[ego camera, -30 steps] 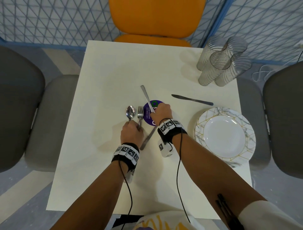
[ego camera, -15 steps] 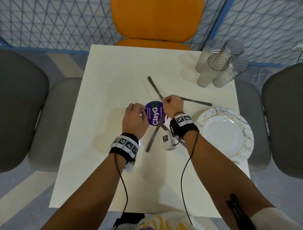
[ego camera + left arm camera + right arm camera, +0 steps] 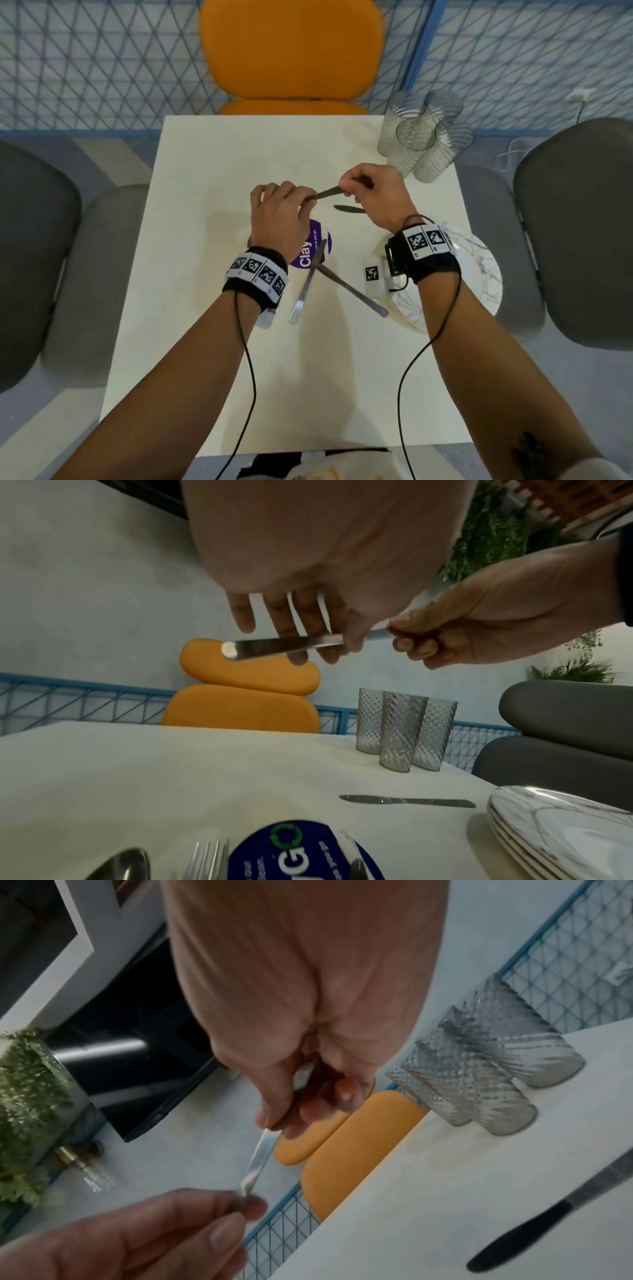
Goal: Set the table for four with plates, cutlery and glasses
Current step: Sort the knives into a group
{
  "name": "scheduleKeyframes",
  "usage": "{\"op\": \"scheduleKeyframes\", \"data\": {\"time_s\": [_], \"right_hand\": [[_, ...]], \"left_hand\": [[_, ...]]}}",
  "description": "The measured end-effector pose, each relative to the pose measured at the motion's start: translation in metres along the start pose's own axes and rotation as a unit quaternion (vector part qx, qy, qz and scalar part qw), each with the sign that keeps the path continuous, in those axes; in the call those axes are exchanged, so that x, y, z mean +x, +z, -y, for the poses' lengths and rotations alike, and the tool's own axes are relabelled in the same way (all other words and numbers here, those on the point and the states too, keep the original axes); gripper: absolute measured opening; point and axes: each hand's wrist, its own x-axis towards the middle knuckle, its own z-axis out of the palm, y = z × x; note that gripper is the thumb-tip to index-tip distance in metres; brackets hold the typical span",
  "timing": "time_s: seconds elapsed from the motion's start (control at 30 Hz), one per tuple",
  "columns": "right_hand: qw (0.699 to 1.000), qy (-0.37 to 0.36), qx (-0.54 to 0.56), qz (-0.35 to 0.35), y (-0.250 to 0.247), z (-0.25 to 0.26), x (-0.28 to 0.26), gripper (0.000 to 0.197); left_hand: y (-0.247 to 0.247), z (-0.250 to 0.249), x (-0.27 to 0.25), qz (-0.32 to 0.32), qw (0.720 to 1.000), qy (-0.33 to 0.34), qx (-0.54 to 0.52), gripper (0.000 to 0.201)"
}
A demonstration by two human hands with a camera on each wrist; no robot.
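Above the middle of the white table [image 3: 205, 308], both hands hold one steel knife [image 3: 325, 193] level between them. My left hand [image 3: 306, 202] pinches its rounded handle end [image 3: 236, 649] with thumb and fingers. My right hand [image 3: 346, 190] grips the other end, which is hidden in its curled fingers [image 3: 274, 1118]. Another knife [image 3: 349, 209] lies on the table just beyond the hands. Two more steel pieces [image 3: 306, 284] lie crossed over a purple round sticker [image 3: 308, 253]. A spoon [image 3: 120, 864] and a fork [image 3: 205, 859] lie under my left wrist.
A stack of marbled plates [image 3: 479, 274] sits at the table's right edge, partly under my right wrist. Several ribbed glasses [image 3: 424, 137] stand grouped at the far right corner. An orange chair [image 3: 291, 51] faces me; grey chairs [image 3: 575, 222] flank both sides.
Both hands rose and moved toward the far side. My left hand let go of the fork and spoon and took the handle end of the knife that my right hand lifted.
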Motion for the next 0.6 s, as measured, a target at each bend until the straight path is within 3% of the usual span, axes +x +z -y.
{"op": "scheduleKeyframes", "data": {"time_s": [0.1, 0.17, 0.23, 0.37, 0.5, 0.6], "right_hand": [[0.998, 0.013, 0.053, -0.025, 0.008, -0.005, -0.005, 0.016], [0.988, 0.078, 0.114, -0.074, 0.020, -0.016, -0.007, 0.032], [0.977, 0.149, 0.115, -0.098, 0.037, -0.038, -0.010, 0.033], [0.969, 0.213, -0.128, 0.007, 0.074, -0.073, -0.028, 0.019], [0.939, 0.251, -0.228, 0.061, 0.104, -0.073, -0.040, 0.045], [0.932, 0.250, -0.258, 0.054, 0.114, -0.065, -0.041, 0.043]], "left_hand": [[0.006, 0.003, -0.011, 0.062, 0.986, -0.084, -0.128, 0.010], [0.011, 0.008, -0.021, 0.075, 0.967, -0.164, -0.180, 0.007], [0.014, 0.011, -0.034, 0.069, 0.950, -0.226, -0.204, 0.008], [0.017, 0.011, -0.058, 0.098, 0.908, -0.328, -0.240, 0.016], [0.024, 0.014, -0.079, 0.123, 0.880, -0.369, -0.273, 0.018], [0.028, 0.017, -0.089, 0.138, 0.866, -0.386, -0.286, 0.018]]}}
